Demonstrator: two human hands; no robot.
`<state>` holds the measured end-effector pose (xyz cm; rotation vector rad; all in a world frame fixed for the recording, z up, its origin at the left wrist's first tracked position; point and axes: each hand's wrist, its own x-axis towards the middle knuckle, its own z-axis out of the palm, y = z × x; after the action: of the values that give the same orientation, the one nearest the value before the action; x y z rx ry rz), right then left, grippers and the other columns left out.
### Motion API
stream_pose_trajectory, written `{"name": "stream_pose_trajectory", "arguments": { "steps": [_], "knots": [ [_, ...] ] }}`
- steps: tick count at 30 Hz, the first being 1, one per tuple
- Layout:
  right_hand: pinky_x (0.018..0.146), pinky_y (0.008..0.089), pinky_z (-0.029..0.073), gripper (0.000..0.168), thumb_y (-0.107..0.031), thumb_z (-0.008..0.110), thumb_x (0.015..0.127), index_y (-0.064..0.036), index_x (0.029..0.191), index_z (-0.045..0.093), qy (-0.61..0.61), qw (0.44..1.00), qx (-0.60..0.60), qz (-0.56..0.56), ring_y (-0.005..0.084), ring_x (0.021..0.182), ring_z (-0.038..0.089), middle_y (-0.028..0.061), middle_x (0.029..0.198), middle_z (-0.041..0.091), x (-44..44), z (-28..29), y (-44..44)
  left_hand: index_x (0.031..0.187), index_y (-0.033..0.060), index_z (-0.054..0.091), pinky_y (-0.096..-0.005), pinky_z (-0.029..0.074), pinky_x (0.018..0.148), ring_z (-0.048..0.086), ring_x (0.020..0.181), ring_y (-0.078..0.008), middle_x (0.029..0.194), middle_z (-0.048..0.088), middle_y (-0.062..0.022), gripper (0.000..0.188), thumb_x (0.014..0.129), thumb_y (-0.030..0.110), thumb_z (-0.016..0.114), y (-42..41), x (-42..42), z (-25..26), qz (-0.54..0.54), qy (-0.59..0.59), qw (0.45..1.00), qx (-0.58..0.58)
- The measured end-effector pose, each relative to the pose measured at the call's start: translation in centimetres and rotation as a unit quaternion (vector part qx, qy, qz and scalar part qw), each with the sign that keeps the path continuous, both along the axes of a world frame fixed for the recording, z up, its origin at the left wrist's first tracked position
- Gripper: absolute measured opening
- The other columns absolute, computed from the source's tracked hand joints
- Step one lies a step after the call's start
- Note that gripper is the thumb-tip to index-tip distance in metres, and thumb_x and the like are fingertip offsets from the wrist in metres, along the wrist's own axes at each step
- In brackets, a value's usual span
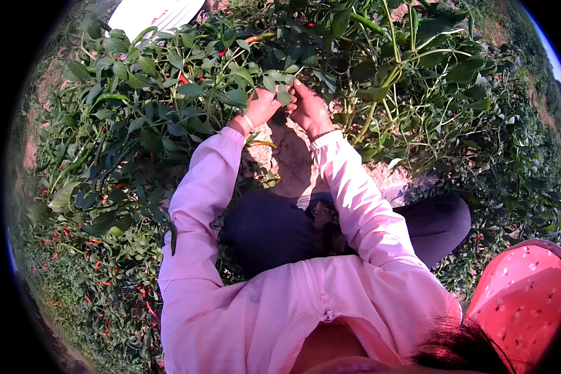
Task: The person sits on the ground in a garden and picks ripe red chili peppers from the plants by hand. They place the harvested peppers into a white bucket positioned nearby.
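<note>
My left hand, with a pale bracelet at its wrist, reaches into a chili pepper plant. Close against it is my right hand, its thumb and fingers drawn together among the stems. Leaves cover part of the fingers, so what lies between them is hidden. An orange-brown chili pepper hangs just below my left wrist. Above the hands, an orange and green chili pepper shows between the leaves. A red chili pepper sits left of my left hand.
A white sack with red print stands behind the plants. Bare soil lies between my forearms, before my bent knees. More pepper plants crowd the right. Red patterned fabric juts in at the lower right.
</note>
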<state>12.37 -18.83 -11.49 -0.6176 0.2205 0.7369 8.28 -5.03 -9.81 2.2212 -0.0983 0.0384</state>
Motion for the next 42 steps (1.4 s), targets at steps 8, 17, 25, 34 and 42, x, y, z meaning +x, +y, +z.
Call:
{"name": "stream_pose_trajectory", "arguments": {
  "steps": [8, 17, 25, 34, 42],
  "knots": [
    [0.053, 0.0183, 0.033, 0.011, -0.015, 0.056, 0.084, -0.005, 0.082, 0.053, -0.388, 0.823, -0.394, -0.125, 0.0029, 0.059, 0.039, -0.0044, 0.065, 0.048, -2.1, 3.0, -2.1, 0.082, -0.0019, 0.051, -0.0403, 0.041, 0.055, 0.058, 0.065, -0.0309, 0.07, 0.058, -0.0169, 0.01, 0.076, 0.006, 0.05, -1.2, -0.4, -2.7, 0.073, 0.029, 0.997, 0.013],
    [0.061, 0.0207, 0.043, 0.014, -0.007, 0.044, 0.088, 0.002, 0.095, 0.051, -0.362, 0.879, -0.28, -0.136, 0.0086, 0.075, 0.055, 0.0045, 0.086, 0.057, -2.1, 7.2, -4.4, 0.101, 0.0021, 0.052, -0.035, 0.046, 0.071, 0.057, 0.085, -0.0225, 0.096, 0.057, -0.0086, 0.026, 0.08, 0.017, 0.053, 2.6, -1.2, 3.9, 0.146, -0.136, 0.932, 0.302],
    [0.051, 0.0252, 0.04, 0.008, -0.007, 0.052, 0.079, 0.0, 0.075, 0.053, -0.204, 0.926, -0.302, 0.102, 0.011, 0.056, 0.05, 0.0046, 0.063, 0.056, -2.0, 1.8, 4.6, 0.086, 0.0068, 0.06, -0.0408, 0.046, 0.068, 0.058, 0.073, -0.0324, 0.078, 0.061, -0.0147, 0.023, 0.078, 0.028, 0.053, 6.5, -4.0, -2.8, 0.083, 0.152, 0.933, 0.315],
    [0.077, 0.0394, 0.044, 0.044, -0.032, 0.065, 0.07, 0.006, 0.091, 0.058, -0.329, 0.675, -0.64, 0.163, 0.0361, 0.089, 0.057, 0.0228, 0.092, 0.06, -1.2, -5.0, 5.4, 0.075, 0.0022, 0.061, -0.0375, 0.046, 0.068, 0.059, 0.081, -0.0296, 0.079, 0.061, -0.0162, 0.018, 0.072, 0.02, 0.062, 2.9, -3.3, -6.2, 0.181, 0.144, 0.933, 0.275],
    [0.036, 0.0173, 0.023, 0.009, -0.008, 0.058, 0.079, -0.004, 0.087, 0.056, -0.122, 0.931, -0.281, 0.2, 0.0053, 0.046, 0.042, 0.0029, 0.07, 0.059, -1.1, -3.3, 5.1, 0.074, 0.0021, 0.06, -0.0283, 0.039, 0.053, 0.045, 0.055, -0.0075, 0.059, 0.052, 0.0008, 0.015, 0.078, 0.016, 0.055, 5.2, -5.7, -14.2, 0.189, 0.083, 0.975, -0.076]
  ]
}}
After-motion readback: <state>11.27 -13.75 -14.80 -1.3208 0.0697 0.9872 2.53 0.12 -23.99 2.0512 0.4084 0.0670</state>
